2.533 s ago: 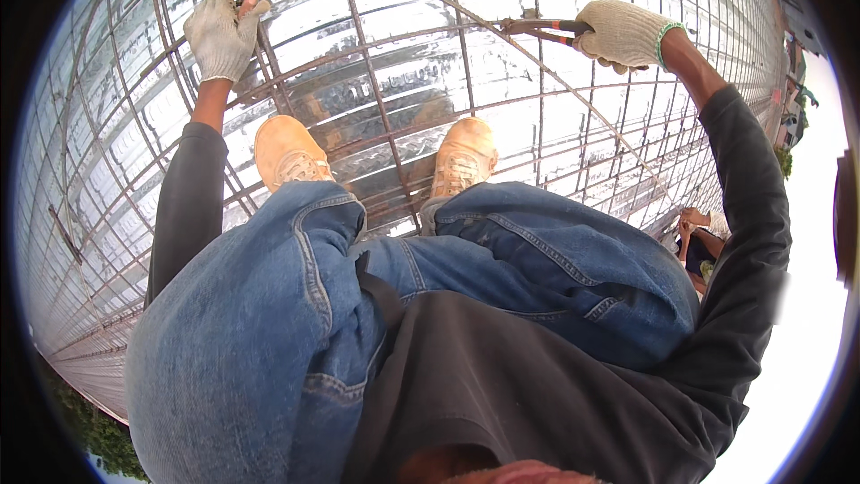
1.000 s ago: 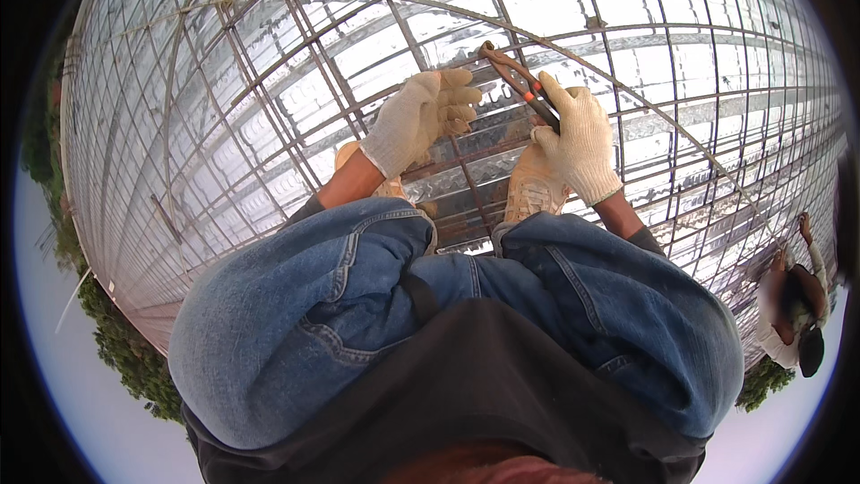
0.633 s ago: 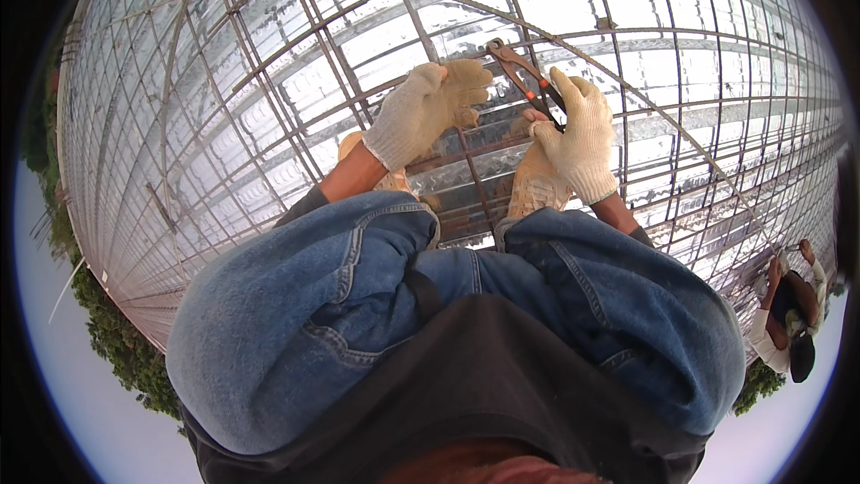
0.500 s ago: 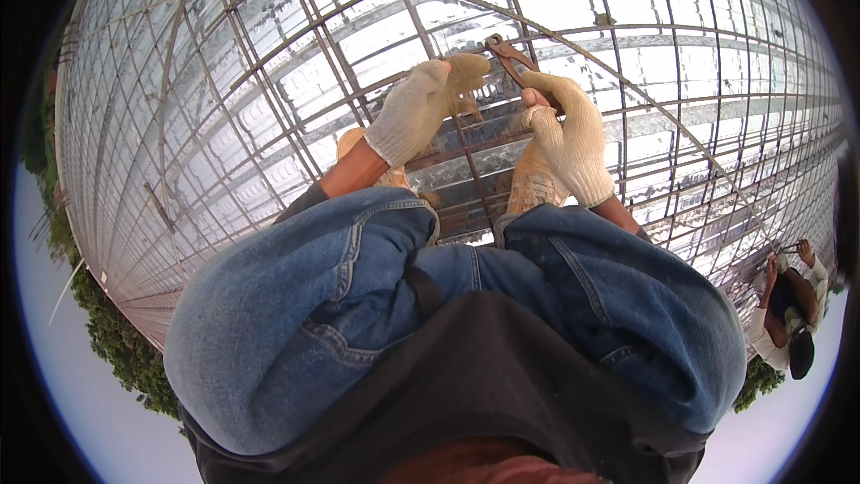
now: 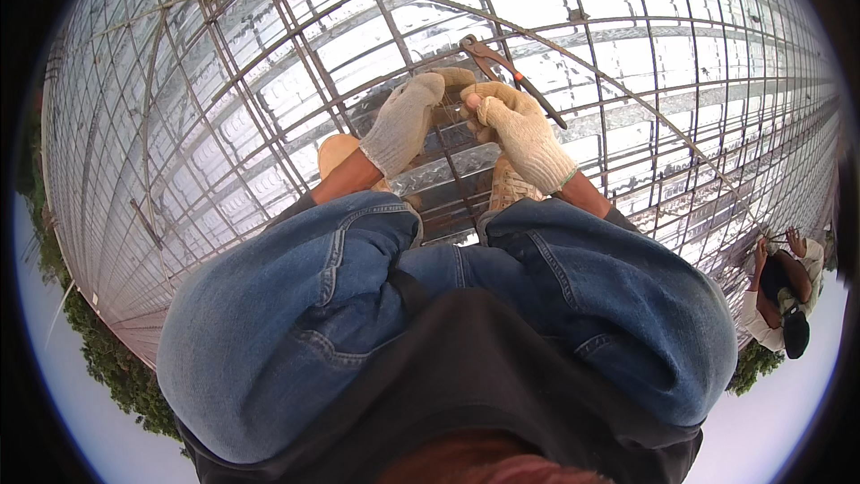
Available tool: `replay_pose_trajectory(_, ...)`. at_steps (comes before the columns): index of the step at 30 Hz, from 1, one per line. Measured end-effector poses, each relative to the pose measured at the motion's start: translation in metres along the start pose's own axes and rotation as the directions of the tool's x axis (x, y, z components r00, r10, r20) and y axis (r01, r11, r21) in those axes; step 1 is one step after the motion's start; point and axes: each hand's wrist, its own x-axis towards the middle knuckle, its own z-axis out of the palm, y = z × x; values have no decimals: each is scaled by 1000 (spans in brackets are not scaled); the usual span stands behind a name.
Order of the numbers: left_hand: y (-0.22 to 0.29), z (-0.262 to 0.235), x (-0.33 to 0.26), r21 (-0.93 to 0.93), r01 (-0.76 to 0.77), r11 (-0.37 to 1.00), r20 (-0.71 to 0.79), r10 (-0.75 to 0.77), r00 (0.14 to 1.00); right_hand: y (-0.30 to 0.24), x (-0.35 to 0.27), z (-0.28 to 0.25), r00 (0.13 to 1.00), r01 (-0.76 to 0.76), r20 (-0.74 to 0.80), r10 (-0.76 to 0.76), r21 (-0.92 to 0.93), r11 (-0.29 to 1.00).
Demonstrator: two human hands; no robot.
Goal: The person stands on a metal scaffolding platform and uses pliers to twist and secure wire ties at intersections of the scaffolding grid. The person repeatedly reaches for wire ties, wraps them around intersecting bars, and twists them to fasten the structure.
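Observation:
Both hands wear off-white knit gloves and meet above the steel bar grid, in front of my shoes (image 5: 503, 186). My left hand (image 5: 408, 121) has its fingers curled toward the right one. My right hand (image 5: 524, 134) is closed in a pinch, thumb and fingertips close to the left fingers. What lies between the fingertips is too small to make out. Just beyond the right hand are rusty pincers (image 5: 488, 56), jaws to the far left, one dark handle with an orange band showing. The other handle is hidden; whether the right hand still touches them, I cannot tell.
A grid of reinforcing bars (image 5: 587, 54) spreads over shiny ribbed metal sheeting (image 5: 528, 0). A longer bar (image 5: 627, 90) crosses it diagonally. Another person (image 5: 788, 287) crouches at the far right, hands on the grid. Trees (image 5: 116, 367) stand beyond the left edge.
My right hand has moved left to meet my left hand. The pincers' handles, earlier in its grip, now show partly outside it. The view has shifted slightly.

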Motion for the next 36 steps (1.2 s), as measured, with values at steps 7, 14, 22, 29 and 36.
replay_pose_trajectory(7,-33,-8,11,-258,-108,960,-83,89,992,-4,-4,14,980,197,17,-198,-216,956)
replay_pose_trajectory(14,-43,-16,32,-397,-113,911,-5,121,993,-7,-12,10,965,264,17,-263,-39,964)
replay_pose_trajectory(22,-20,-2,26,-565,-102,818,-187,-6,982,-13,-12,24,808,555,180,-560,-551,623)
replay_pose_trajectory(29,-18,7,27,-672,-40,739,-151,-84,985,-12,-24,25,772,590,224,-595,-603,538)
replay_pose_trajectory(36,-7,8,17,-588,-43,807,-287,-160,944,1,-15,23,757,617,223,-614,-555,559)
